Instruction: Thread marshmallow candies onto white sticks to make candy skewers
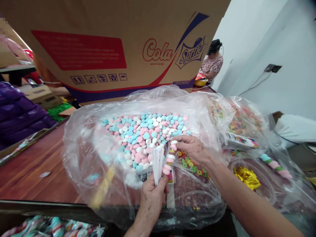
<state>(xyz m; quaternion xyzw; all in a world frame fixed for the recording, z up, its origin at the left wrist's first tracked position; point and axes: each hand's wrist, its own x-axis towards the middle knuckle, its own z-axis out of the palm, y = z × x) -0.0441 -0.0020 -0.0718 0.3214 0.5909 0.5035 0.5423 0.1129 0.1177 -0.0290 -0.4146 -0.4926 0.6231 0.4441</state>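
My left hand (152,196) is closed around a bundle of thin white sticks (157,163). Beside the bundle, a candy skewer (169,159) rises from the same hand, threaded with pink and white marshmallows and gummy rings. At its top, the fingers of my right hand (192,148) pinch a marshmallow (174,143). Behind both hands, loose pink, blue and white marshmallows (140,135) lie heaped in a clear plastic bag (81,148). Coloured gummy rings (191,164) are spread below my right hand, partly hidden by it.
A large cardboard box (98,33) stands behind the bag. At right are gold ties (247,177), a finished-looking skewer (276,166) and bagged gummy rings (243,115). Wrapped candies (56,227) fill a box below the table edge (44,201). Another person (213,62) sits beyond.
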